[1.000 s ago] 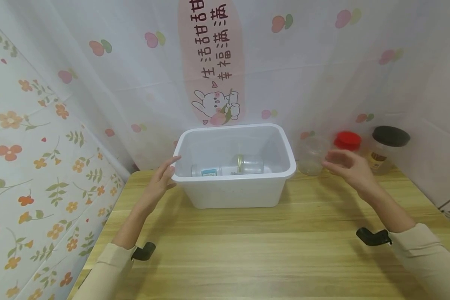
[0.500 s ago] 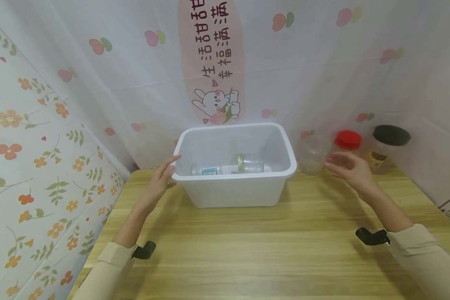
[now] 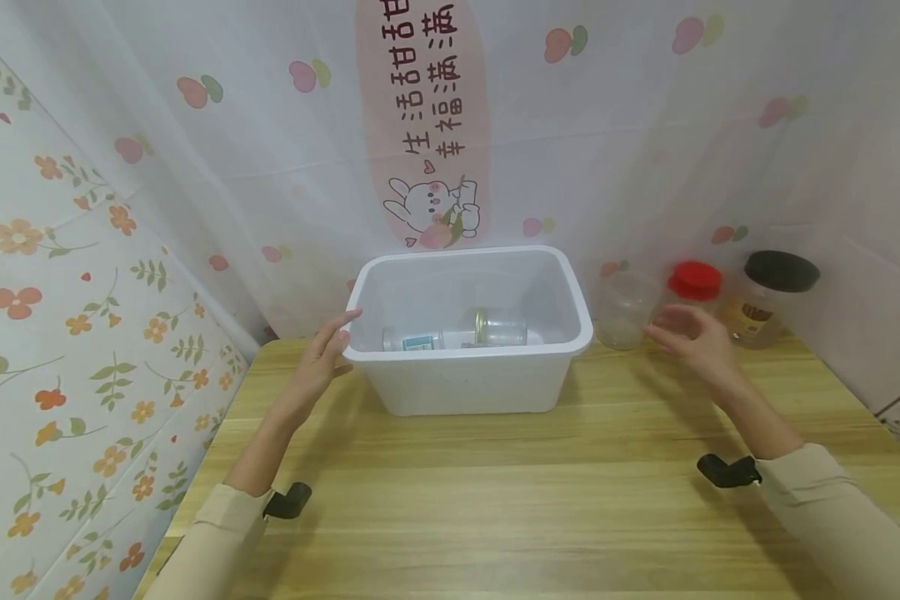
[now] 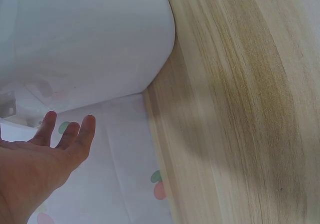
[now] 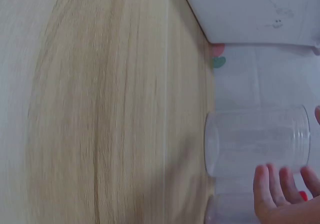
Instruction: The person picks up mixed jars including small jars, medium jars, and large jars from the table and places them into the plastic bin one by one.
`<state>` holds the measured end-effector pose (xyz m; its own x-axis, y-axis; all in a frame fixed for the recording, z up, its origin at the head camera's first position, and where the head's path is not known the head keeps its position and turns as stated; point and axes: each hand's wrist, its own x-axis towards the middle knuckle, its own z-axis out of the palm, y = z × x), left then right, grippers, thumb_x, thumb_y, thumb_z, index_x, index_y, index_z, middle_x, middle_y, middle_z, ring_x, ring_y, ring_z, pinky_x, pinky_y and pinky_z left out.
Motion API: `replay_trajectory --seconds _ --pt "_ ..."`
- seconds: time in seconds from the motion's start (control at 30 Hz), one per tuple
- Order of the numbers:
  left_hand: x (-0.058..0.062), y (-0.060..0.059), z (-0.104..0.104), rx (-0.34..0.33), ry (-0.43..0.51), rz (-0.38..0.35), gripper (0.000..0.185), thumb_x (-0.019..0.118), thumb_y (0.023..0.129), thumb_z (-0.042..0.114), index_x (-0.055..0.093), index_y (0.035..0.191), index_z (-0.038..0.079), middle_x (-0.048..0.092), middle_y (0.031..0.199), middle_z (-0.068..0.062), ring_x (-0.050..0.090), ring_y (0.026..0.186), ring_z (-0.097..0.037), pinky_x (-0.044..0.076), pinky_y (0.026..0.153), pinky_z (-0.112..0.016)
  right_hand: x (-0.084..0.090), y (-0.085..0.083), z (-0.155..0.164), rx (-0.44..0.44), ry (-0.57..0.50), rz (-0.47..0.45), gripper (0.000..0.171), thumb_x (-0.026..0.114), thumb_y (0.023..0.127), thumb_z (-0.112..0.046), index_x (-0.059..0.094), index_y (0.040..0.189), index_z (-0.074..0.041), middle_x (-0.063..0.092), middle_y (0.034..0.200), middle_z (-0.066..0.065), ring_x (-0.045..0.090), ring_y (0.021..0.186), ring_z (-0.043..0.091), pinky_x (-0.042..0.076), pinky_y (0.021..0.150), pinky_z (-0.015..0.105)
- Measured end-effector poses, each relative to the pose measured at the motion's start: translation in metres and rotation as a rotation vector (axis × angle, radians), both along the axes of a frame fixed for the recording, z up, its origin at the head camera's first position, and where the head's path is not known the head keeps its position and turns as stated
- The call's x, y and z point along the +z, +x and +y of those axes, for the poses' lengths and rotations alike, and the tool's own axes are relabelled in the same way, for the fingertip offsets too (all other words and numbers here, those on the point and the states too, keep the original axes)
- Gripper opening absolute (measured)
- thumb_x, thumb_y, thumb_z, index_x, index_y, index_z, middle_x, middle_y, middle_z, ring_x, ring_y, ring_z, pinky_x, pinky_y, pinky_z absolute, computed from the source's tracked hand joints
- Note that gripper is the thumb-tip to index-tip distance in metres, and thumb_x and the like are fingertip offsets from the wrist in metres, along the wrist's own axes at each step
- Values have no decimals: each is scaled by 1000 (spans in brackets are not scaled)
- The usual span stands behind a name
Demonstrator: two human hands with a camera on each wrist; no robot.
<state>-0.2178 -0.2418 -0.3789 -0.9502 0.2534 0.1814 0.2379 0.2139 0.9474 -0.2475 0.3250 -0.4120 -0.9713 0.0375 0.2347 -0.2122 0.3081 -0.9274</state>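
A white plastic tub (image 3: 468, 383) stands on the table. At its left rim is my left hand (image 3: 318, 358), fingers extended and the index fingertip at the rim; its palm and fingers (image 4: 87, 129) show in the left wrist view. To the tub's right stands a clear lidless jar (image 3: 618, 321). My right hand (image 3: 701, 346) is just right of this jar, fingers loosely bent and spread, holding nothing. In the right wrist view those fingers (image 5: 261, 181) are beside the clear jar (image 5: 257, 139); whether they touch it I cannot tell.
Inside the tub lie a gold-lidded glass jar (image 3: 504, 327) and a clear container with a blue label (image 3: 420, 343). A red-lidded jar (image 3: 695, 281) stands behind my right hand, and a black-lidded jar (image 3: 782, 272) farther right. A printed curtain (image 3: 285, 183) hangs behind the table (image 3: 450, 508).
My right hand and forearm have shifted slightly left, toward the clear jar. My left hand stays at the tub's rim, and the jars have not moved.
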Motion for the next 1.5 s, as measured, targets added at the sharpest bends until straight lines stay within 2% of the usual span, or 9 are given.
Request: replay_trajectory --seconds 0.07,0.13,0.27,0.33,0.47,0.6,1.13,1.33,1.5 --pt "0 0 0 3 -1 -3 51 36 112 38 33 158 16 25 159 -14 32 141 -43 32 105 -71 -2 -2 -3 -65 45 -15 69 74 96 -20 38 147 10 50 133 23 60 97 -1 52 76 13" --pt "-1 -1 -1 2 -3 -3 51 35 112 38 33 159 16 25 159 -14 32 141 -43 32 105 -71 -3 -4 -7 -122 51 -39 77 74 96 -26 32 152 6 42 141 27 60 109 11 50 76 11" --pt "-2 -1 -1 5 -2 -4 51 36 112 38 33 158 16 25 158 -15 32 141 -43 32 105 -71 -2 -7 -18 -206 -49 -87 88 76 93 -32 24 158 -3 32 152 25 44 134 40 49 76 11" --pt "-2 -1 -2 3 1 -6 51 35 112 37 33 158 16 26 158 -14 32 141 -43 32 105 -71 -1 -9 -23 -240 -72 -104 94 78 91 -35 21 159 -6 30 154 25 38 138 44 50 78 15" --pt "-2 0 -2 1 2 -8 51 35 112 38 33 159 17 25 159 -13 32 141 -42 32 105 -71 1 -13 -32 -307 -75 -111 100 81 88 -40 18 160 -9 27 157 22 37 139 42 51 95 35" --pt "-2 0 -2 1 3 -1 51 35 112 38 33 158 16 26 159 -13 32 141 -42 32 105 -71 -2 -19 -40 -356 -105 -82 100 83 86 -37 20 158 -9 28 156 20 37 138 41 40 108 47" --pt "-3 -1 -2 4 -7 -15 51 35 112 41 34 158 20 25 159 -8 30 143 -35 33 107 -67 -9 -35 -56 -414 -109 -50 109 86 81 -41 17 160 -12 21 161 12 29 144 32 28 116 41" --pt "-4 -2 -3 4 -5 -11 50 35 112 39 34 158 20 24 160 -8 30 143 -36 33 107 -68 -8 -41 -61 -418 -139 -41 109 88 81 -35 16 159 -10 20 161 11 22 147 23 22 118 33" --pt "-4 -2 -3 6 -14 -8 51 35 112 40 34 158 20 25 160 -7 31 142 -36 33 106 -68 -11 -48 -65 -430 -165 11 105 89 80 -28 21 156 -4 27 158 13 25 145 20 22 116 28"
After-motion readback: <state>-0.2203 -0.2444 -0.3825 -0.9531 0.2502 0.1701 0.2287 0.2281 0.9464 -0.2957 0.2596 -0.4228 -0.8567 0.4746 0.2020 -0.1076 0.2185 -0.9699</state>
